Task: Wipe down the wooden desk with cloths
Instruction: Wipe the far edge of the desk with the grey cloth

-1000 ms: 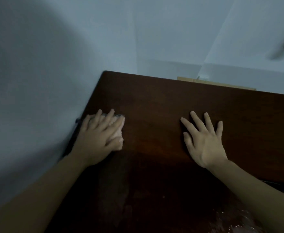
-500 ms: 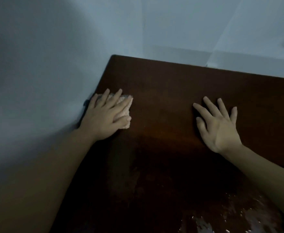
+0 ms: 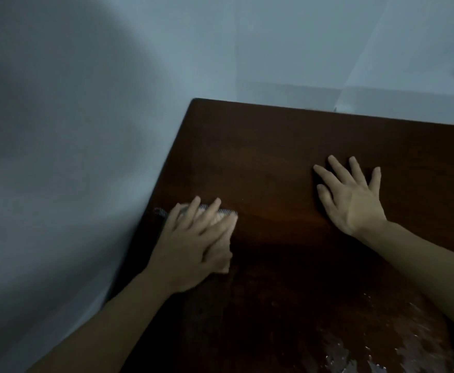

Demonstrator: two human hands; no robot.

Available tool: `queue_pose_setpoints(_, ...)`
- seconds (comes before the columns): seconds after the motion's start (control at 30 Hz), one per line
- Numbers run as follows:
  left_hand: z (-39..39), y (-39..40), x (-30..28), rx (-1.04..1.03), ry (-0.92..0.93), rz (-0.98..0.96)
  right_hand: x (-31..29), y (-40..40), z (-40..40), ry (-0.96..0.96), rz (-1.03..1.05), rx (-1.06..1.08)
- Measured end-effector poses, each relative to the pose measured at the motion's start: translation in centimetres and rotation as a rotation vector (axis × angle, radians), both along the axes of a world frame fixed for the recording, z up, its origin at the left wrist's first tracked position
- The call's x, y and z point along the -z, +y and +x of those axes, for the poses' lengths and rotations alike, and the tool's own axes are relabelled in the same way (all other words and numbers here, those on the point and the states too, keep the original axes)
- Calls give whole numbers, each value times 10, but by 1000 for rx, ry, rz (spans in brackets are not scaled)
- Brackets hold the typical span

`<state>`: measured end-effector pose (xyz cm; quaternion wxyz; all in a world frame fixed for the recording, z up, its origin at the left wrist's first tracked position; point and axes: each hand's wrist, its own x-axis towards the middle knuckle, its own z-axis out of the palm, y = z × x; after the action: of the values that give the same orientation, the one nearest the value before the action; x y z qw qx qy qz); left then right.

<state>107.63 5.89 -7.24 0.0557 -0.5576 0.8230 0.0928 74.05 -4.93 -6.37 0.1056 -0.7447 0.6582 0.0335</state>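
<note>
A: From the head view, the left hand (image 3: 191, 246) presses the cloth (image 3: 222, 222) flat at the tabletop's (image 3: 287, 146) left edge, fingers spread, grip released.

B: I'd keep the palm flat and overlap strokes. The right hand (image 3: 355, 200)?

A: Released too, flat on bare wood, well apart (bracing, I'd judge).

B: Obstacles?

A: The wall (image 3: 72, 157) crowds that edge; pale smears (image 3: 355, 356) wait nearer the person.
</note>
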Motion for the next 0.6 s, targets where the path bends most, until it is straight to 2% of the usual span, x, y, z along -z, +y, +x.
queue_pose_setpoints(0.13,-16,-46,2,-180,-10,-13,-6,13,2,-43,7,5)
queue_pose_setpoints(0.23,-37,-52,-1,-254,-16,14,-6,12,-9,21,30,8)
queue_pose_setpoints(0.37,-63,-2,-7,-25,34,15,-6,4,-31,30,44,122)
queue_pose_setpoints(0.47,-63,41,-5,161,64,25,1,9,-38,0,40,118)
queue_pose_setpoints(0.53,-54,42,-1,205,48,19,3,11,-39,-14,23,116)
queue_pose_setpoints(0.6,-50,22,-3,152,43,3,2,10,-39,-25,23,120)
